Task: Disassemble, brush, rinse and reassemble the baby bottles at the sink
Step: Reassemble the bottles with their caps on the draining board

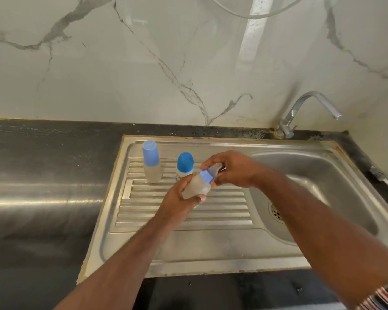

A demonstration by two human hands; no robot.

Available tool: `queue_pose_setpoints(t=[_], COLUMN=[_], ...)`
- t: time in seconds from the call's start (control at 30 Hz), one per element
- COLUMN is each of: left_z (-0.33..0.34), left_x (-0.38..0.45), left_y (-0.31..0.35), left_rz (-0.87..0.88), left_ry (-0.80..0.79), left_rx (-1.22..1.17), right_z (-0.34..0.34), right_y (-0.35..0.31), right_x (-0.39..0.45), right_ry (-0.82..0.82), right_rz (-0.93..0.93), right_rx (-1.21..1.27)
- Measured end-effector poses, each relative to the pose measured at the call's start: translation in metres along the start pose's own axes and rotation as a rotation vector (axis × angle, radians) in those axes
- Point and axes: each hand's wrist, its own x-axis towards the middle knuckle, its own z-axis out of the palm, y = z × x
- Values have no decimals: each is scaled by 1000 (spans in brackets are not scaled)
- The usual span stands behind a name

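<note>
My left hand (pixel 179 203) grips the cloudy body of a baby bottle (pixel 196 186), held tilted above the ribbed drainboard (pixel 184 211). The bottle's blue collar (pixel 206 176) points toward my right hand (pixel 231 168), whose fingers curl round a translucent cap (pixel 215 169) at the bottle's top. Behind them on the drainboard a second bottle (pixel 152 162) stands upright with a pale blue cap. A third bottle (pixel 185 164) with a darker blue domed cap stands next to it, its lower part hidden by my left hand.
The steel sink basin (pixel 311 175) with its drain (pixel 276 213) lies to the right, under a chrome tap (pixel 309 108) that is not running. Dark countertop (pixel 43 153) stretches to the left, and a marble wall rises behind. A white handle (pixel 384 180) lies at the far right.
</note>
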Motion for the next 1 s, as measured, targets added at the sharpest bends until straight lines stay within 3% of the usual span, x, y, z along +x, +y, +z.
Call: queue_pose_setpoints(t=[0.23, 0.43, 0.6, 0.67, 0.8, 0.87, 1.0], left_z=[3, 9, 3, 1, 9, 11, 10], left_x=[-6, -3, 6, 9, 10, 10, 13], left_y=[11, 8, 8, 9, 10, 11, 13], left_rz=[114, 196, 125, 106, 141, 139, 149], left_ry=[-6, -35, -63, -79, -20, -23, -23], left_rx=[165, 239, 224, 223, 227, 228, 249], right_z=[0, 3, -11, -12, -7, -10, -24], right_y=[-10, -1, 2, 4, 6, 5, 9], right_x=[-15, -10, -13, -12, -8, -6, -11], right_ry=[-1, -85, -15, -43, -6, -67, -94], right_rz=[15, 253, 9, 1, 194, 322, 123], right_rx=[-320, -120, -198, -162, -43, -15, -70])
